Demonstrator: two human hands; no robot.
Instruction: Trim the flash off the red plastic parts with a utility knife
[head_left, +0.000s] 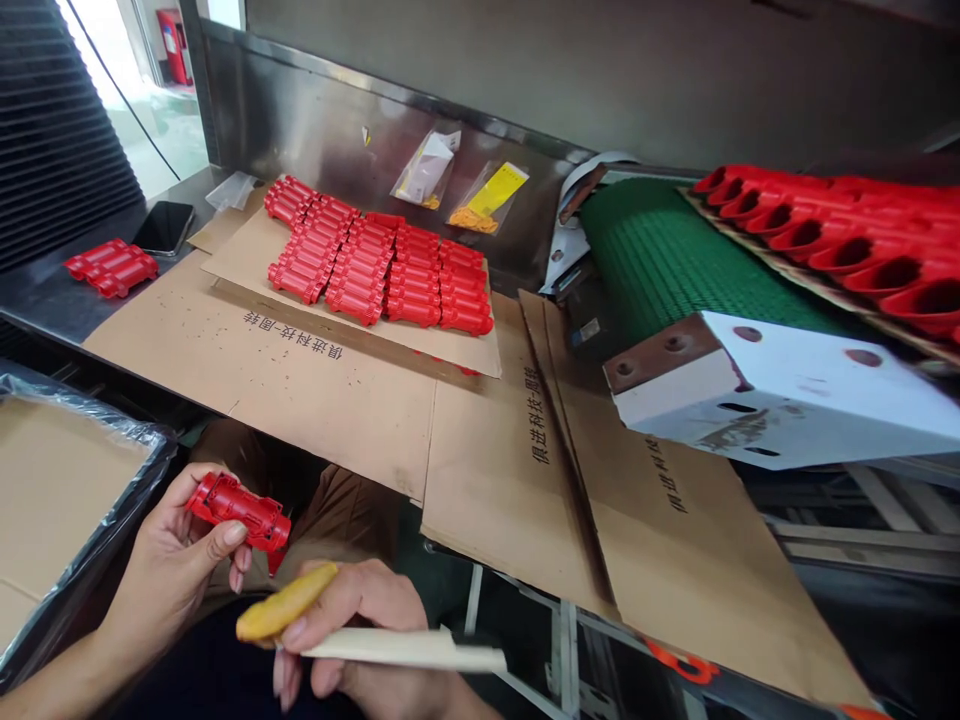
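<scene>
My left hand (176, 560) is wrapped round a red plastic cylindrical part (241, 512), thumb pressed on its near side, above my lap. Just to the right, my right hand (375, 610) is closed on a slim cream-coloured handle (409, 650) that points right; its far end is blurred and I cannot tell the tool's kind. A yellow rubber finger cot (289, 605) covers one finger of that hand, pointing toward the red part without touching it. Several similar red parts (356, 280) lie in rows on a cardboard sheet (480, 355) on the bench.
Cardboard covers the bench (337, 400). At the left lie more red parts (112, 268) and a phone (163, 228). Two plastic packets (491, 195) lean at the back. A green conveyor belt (645, 260) carries red parts (847, 230) at right. A plastic-lined box (67, 500) stands left.
</scene>
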